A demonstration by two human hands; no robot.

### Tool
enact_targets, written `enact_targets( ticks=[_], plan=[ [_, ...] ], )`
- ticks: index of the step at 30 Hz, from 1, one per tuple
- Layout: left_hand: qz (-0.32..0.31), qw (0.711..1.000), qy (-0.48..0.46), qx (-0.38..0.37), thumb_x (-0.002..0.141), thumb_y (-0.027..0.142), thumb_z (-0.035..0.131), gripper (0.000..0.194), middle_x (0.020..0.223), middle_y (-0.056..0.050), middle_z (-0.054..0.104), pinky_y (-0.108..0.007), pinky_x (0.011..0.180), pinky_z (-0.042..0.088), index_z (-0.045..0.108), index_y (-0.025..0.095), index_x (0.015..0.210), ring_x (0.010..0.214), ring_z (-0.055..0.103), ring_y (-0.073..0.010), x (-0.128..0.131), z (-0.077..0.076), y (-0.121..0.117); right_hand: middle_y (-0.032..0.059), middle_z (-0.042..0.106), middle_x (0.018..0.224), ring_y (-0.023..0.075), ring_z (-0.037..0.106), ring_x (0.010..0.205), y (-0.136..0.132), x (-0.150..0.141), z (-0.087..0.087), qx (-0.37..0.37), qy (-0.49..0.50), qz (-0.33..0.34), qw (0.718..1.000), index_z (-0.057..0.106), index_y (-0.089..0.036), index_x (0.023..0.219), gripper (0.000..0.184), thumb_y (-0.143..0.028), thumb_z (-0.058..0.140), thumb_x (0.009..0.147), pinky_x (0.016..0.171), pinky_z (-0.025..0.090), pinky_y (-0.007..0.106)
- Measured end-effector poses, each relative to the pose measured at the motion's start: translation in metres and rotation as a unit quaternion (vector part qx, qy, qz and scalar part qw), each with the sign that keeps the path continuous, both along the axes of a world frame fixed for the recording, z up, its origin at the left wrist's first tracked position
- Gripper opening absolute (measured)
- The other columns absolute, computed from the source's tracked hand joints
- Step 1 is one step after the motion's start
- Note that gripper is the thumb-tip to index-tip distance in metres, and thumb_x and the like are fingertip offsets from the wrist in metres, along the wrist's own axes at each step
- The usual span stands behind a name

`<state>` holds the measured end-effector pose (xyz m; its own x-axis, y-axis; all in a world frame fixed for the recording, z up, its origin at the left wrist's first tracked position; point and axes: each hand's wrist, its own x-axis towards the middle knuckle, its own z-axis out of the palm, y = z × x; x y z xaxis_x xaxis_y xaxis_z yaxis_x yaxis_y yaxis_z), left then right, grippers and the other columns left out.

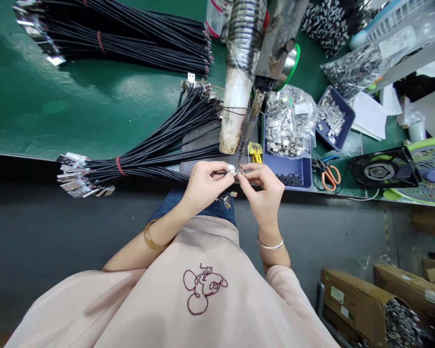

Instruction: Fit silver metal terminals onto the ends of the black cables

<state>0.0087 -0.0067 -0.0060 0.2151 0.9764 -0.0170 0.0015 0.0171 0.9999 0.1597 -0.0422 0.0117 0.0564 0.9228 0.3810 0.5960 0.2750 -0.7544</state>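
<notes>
Hands [206,183] [264,188] pinching black cable [223,172], small metal piece [241,171] | cable left-right | tip rightward

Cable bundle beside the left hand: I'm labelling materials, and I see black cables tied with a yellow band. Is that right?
Only the colour is wrong: in the head view, a red band ties the black cables beside the left hand.
</notes>
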Motion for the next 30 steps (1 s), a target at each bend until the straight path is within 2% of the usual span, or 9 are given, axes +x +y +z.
enact_targets(
  ticks=[6, 10, 13, 19, 26, 30],
  plan=[
    [0.03, 0.999, -0.022, -0.003, 0.074, 0.021, 0.065, 0.012, 0.069, -0.001, 0.065, -0.018, 0.06, 0.048, 0.072, 0.012, 0.069, 0.064, 0.057, -0.0107, 0.0038, 0.0027, 0.0017, 0.0024, 0.073, 0.094, 0.0153, 0.071, 0.088, 0.0056, -0.001, -0.0002, 0.038, -0.032, -0.003, 0.999, 0.066, -0.022, 0.08, 0.01, -0.018, 0.068, 0.089, 0.067, 0.06, 0.028],
    [0.036, 0.999, -0.02, 0.0, 0.073, 0.02, 0.066, 0.012, 0.072, -0.002, 0.07, -0.018, 0.06, 0.05, 0.075, 0.013, 0.071, 0.066, 0.06, -0.0115, 0.0045, 0.0044, 0.0019, 0.0031, 0.074, 0.095, 0.0171, 0.071, 0.093, 0.0043, -0.0006, 0.0011, 0.063, -0.06, 0.004, 0.996, 0.066, -0.022, 0.079, 0.011, -0.016, 0.067, 0.088, 0.078, 0.061, 0.033],
    [0.023, 0.999, -0.025, -0.006, 0.073, 0.018, 0.065, 0.012, 0.072, -0.002, 0.071, -0.017, 0.06, 0.049, 0.076, 0.013, 0.073, 0.065, 0.059, -0.0104, 0.0039, 0.0031, 0.0017, 0.0035, 0.075, 0.096, 0.0173, 0.072, 0.093, 0.0014, 0.0003, 0.0007, 0.074, -0.075, 0.013, 0.994, 0.063, -0.023, 0.079, 0.013, -0.014, 0.066, 0.088, 0.083, 0.06, 0.034],
    [0.012, 1.0, -0.006, -0.008, 0.075, 0.019, 0.064, 0.012, 0.065, 0.0, 0.062, -0.018, 0.054, 0.04, 0.072, 0.012, 0.069, 0.059, 0.051, -0.0087, 0.002, -0.0004, 0.0009, 0.0038, 0.075, 0.097, 0.0164, 0.072, 0.092, -0.0012, 0.0002, -0.0022, 0.076, -0.057, 0.015, 0.995, 0.061, -0.022, 0.08, 0.014, -0.011, 0.066, 0.087, 0.08, 0.061, 0.032],
    [0.029, 0.999, -0.02, -0.005, 0.074, 0.02, 0.065, 0.012, 0.067, -0.002, 0.065, -0.019, 0.058, 0.043, 0.073, 0.012, 0.069, 0.062, 0.053, -0.0106, 0.0031, 0.0039, 0.0018, 0.0032, 0.075, 0.098, 0.0176, 0.073, 0.092, 0.0, -0.0016, 0.0, 0.061, -0.04, 0.002, 0.997, 0.062, -0.023, 0.079, 0.013, -0.013, 0.066, 0.087, 0.077, 0.062, 0.033],
    [0.008, 1.0, -0.024, -0.013, 0.074, 0.018, 0.064, 0.013, 0.068, -0.002, 0.066, -0.019, 0.057, 0.042, 0.076, 0.013, 0.073, 0.062, 0.054, -0.0104, 0.0023, 0.0021, 0.0026, 0.0034, 0.075, 0.097, 0.0169, 0.073, 0.092, -0.0006, -0.0011, -0.0006, 0.071, -0.04, 0.009, 0.997, 0.061, -0.022, 0.079, 0.014, -0.011, 0.067, 0.086, 0.078, 0.062, 0.032]
  ],
)
